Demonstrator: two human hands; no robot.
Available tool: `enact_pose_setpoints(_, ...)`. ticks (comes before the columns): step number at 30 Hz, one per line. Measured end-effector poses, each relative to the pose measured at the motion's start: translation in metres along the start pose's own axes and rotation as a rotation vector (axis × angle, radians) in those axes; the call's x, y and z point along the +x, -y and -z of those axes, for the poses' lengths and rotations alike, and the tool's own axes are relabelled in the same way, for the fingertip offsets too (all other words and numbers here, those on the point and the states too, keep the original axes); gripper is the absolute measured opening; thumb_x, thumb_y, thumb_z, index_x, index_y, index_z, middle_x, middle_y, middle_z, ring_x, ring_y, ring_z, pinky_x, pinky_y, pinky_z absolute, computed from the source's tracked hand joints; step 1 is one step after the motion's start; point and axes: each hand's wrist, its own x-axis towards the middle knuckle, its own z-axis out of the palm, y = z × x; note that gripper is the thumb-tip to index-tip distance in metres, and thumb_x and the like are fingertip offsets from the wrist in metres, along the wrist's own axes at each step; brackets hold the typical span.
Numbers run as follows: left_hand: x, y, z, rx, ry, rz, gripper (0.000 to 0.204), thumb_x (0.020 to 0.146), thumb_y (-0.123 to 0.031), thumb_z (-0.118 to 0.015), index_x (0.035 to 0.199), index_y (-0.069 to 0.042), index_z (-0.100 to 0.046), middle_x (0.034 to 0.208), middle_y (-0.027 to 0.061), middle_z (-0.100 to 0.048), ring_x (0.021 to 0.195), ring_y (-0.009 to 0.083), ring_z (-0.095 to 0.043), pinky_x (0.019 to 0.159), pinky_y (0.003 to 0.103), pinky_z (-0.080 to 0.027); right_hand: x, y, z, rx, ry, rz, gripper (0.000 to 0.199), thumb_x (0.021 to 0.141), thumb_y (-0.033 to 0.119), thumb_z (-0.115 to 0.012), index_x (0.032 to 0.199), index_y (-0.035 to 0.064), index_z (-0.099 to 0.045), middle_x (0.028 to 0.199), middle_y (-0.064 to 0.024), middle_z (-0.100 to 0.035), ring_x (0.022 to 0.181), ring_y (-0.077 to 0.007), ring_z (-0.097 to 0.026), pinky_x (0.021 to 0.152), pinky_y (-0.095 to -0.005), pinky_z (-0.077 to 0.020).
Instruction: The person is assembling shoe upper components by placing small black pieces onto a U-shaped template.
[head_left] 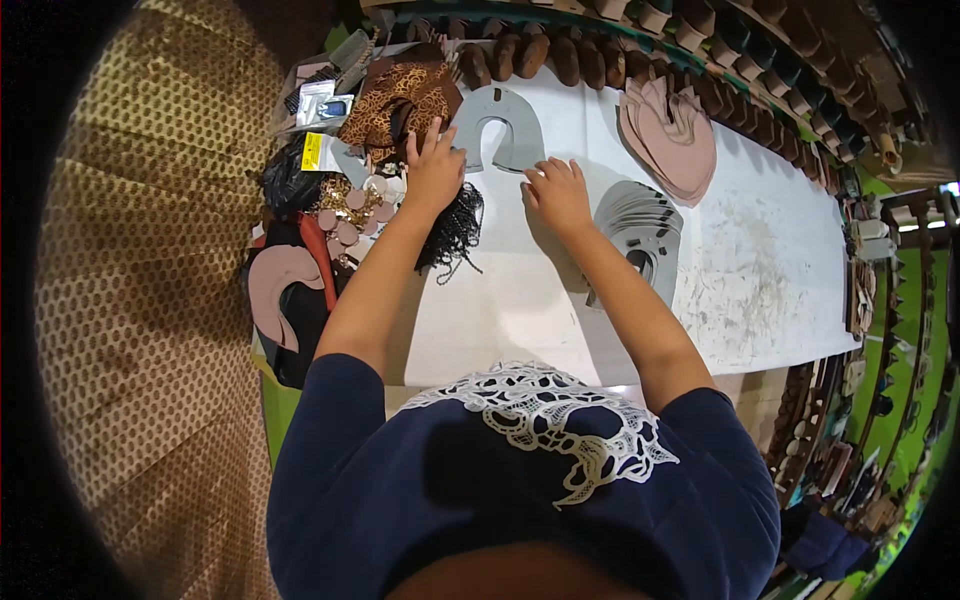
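Note:
A grey, flat U-shaped piece [519, 122] lies on the white-covered table with its curve away from me. My left hand [437, 172] is open with spread fingers at the piece's left end, next to a brown patterned material [405, 95]. Over by the right end, my right hand [560, 196] has its fingers apart, the tips at or just beside the grey edge. Beneath my left wrist is a tangle of black strands [455, 232]. To the right of my right forearm sits a fanned stack of similar grey pieces [650, 215].
Pink cut pieces [675, 150] are stacked at the far right. Dark shoe lasts [535, 55] line the back edge. At left are pink discs [347, 232], a curved pink piece [280, 285], a red strip [318, 250] and a black plastic bag [288, 175]. Patterned cloth [150, 300] hangs beyond.

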Motion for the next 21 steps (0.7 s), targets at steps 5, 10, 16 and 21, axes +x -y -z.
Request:
enact_pose_setpoints(5,0.012,0.014,-0.007,0.031,0.06,-0.116,0.014,0.069,-0.019,-0.067,0.083,-0.017,-0.068,0.13,0.0058,-0.048,0.132,0.0283,-0.029,0.103,0.061,-0.018,0.026,-0.002,-0.022,-0.051,0.054,-0.04,0.02,0.078,0.021,-0.061,0.097,0.0171,-0.064,0.103,-0.0018,-0.059,0.106,-0.021,-0.052,0.098,-0.0509,-0.034)
enact_pose_setpoints(10,0.009,0.025,-0.011,-0.046,0.031,-0.175,0.004,0.071,-0.017,-0.065,0.072,-0.013,-0.067,0.127,0.0037,-0.05,0.131,0.0267,-0.03,0.104,0.06,-0.014,0.034,-0.006,-0.022,-0.088,0.122,-0.035,0.017,0.077,0.019,-0.062,0.093,0.0195,-0.066,0.098,0.0016,-0.061,0.102,-0.0182,-0.053,0.098,-0.051,-0.0346)
enact_pose_setpoints(16,0.008,0.027,-0.015,-0.031,-0.033,-0.131,0.005,0.071,-0.014,-0.064,0.074,-0.011,-0.065,0.126,0.0029,-0.051,0.128,0.0254,-0.035,0.104,0.059,-0.013,0.033,-0.011,-0.028,-0.035,0.042,-0.028,0.012,0.076,0.017,-0.062,0.087,0.0149,-0.067,0.092,-0.0002,-0.063,0.095,-0.0205,-0.057,0.092,-0.0456,-0.0405)
enact_pose_setpoints(21,0.012,0.017,-0.003,-0.042,-0.062,-0.076,0.005,0.071,-0.015,-0.064,0.075,-0.011,-0.064,0.125,0.0019,-0.051,0.126,0.0248,-0.037,0.104,0.059,-0.013,0.04,-0.016,-0.021,0.107,-0.085,-0.07,0.009,0.074,0.012,-0.062,0.08,0.0067,-0.065,0.082,-0.0088,-0.062,0.078,-0.0283,-0.059,0.07,-0.0385,-0.0465)
